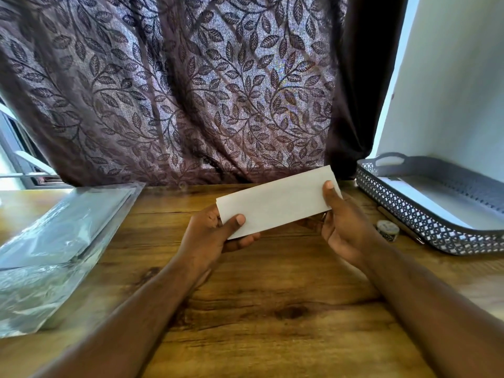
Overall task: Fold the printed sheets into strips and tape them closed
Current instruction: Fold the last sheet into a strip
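Printed side of folded strip not visible; only plain white face shows. Fingers behind paper mostly hidden. Strip held above wooden table, tilted, right end higher. Left hand pinches left end, thumb on top; right hand pinches right end. Small tape roll beside grey basket, label unreadable.

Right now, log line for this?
paper strip: folded, held up | left hand: grips left end | right hand: grips right end | tape roll: beside tray

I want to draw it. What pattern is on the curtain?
Leaves on curling vines, dark brown on the purplish curtain; the head view shows it.
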A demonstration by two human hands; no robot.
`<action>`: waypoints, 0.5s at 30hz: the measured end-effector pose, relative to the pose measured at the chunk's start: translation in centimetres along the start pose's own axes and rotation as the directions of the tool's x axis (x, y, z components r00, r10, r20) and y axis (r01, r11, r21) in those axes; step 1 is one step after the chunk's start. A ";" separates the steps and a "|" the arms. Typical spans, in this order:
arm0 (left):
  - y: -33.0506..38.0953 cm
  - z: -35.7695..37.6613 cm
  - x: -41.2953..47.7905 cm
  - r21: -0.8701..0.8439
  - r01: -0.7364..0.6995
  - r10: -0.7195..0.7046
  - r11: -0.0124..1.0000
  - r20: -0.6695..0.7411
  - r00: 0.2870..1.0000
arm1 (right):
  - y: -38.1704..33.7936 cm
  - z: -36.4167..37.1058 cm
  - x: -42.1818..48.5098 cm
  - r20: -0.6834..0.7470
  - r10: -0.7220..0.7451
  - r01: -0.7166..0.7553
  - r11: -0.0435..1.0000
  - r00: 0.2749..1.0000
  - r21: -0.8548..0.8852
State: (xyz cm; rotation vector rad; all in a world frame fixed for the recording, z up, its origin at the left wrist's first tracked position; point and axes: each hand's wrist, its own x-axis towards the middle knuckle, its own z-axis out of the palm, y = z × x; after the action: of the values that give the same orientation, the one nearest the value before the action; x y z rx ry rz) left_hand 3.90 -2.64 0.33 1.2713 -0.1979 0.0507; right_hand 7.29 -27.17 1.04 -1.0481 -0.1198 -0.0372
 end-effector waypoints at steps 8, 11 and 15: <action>0.7 -2.0 0.7 -0.156 -0.002 -0.019 0.988 -0.131 0.991 | -0.8 -0.9 -0.4 0.087 0.054 -0.014 0.913 0.995 -0.409; 1.2 -1.3 0.2 -0.313 -0.105 0.071 0.944 -0.117 0.991 | -0.2 0.0 -0.8 0.111 0.068 -0.011 0.895 0.992 -0.446; 0.3 1.2 -1.0 -0.226 -0.046 0.058 0.973 0.049 0.997 | 1.1 2.4 -1.8 0.157 0.007 0.061 0.903 0.988 -0.425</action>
State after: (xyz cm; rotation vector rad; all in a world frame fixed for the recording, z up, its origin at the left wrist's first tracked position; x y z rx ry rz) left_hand 2.74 -3.64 0.77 1.0420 -0.2771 0.0368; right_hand 5.41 -24.57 1.12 -1.4922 -0.2772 -0.0071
